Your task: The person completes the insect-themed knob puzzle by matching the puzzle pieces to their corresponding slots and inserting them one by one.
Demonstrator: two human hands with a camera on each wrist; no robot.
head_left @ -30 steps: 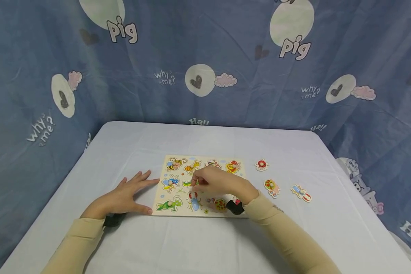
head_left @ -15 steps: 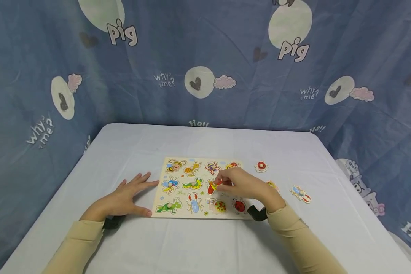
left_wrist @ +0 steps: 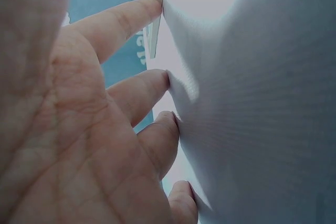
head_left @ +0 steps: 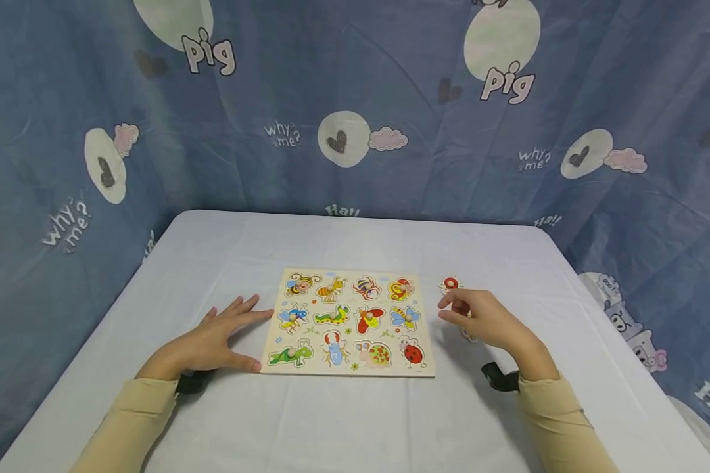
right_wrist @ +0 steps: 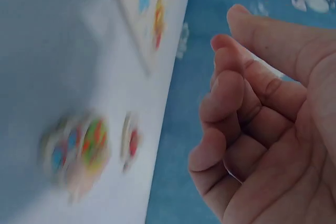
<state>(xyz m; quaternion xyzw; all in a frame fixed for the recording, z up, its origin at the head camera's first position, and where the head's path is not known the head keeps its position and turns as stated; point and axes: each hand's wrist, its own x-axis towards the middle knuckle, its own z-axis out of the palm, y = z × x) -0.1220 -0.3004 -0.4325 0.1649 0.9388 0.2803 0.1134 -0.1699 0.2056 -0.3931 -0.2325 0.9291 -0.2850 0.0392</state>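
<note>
A wooden insect peg puzzle board (head_left: 390, 369) lies in the middle of the table in the head view. Small knobs show on several of its insects. My left hand (head_left: 219, 338) rests beside it with fingers spread, index fingertip and thumb at the board's left edge. In the left wrist view that hand's fingertips touch the cloth and the board's edge. Over the loose pieces right of the board is my right hand (head_left: 479, 318), fingers loosely bent, holding nothing. A snail piece (right_wrist: 94, 145) appears blurred in the right wrist view; the hand mostly hides it in the head view.
A red round piece (head_left: 451, 284) lies beyond the right hand. Next to the snail, a blurred blue and red piece (right_wrist: 59, 156) shows in the right wrist view. White cloth covers the table (head_left: 307, 427); a blue printed curtain (head_left: 242, 171) hangs behind it.
My right hand has moved right, from over the board's middle to over the loose pieces, uncovering the board. My left hand stays at the board's left edge.
</note>
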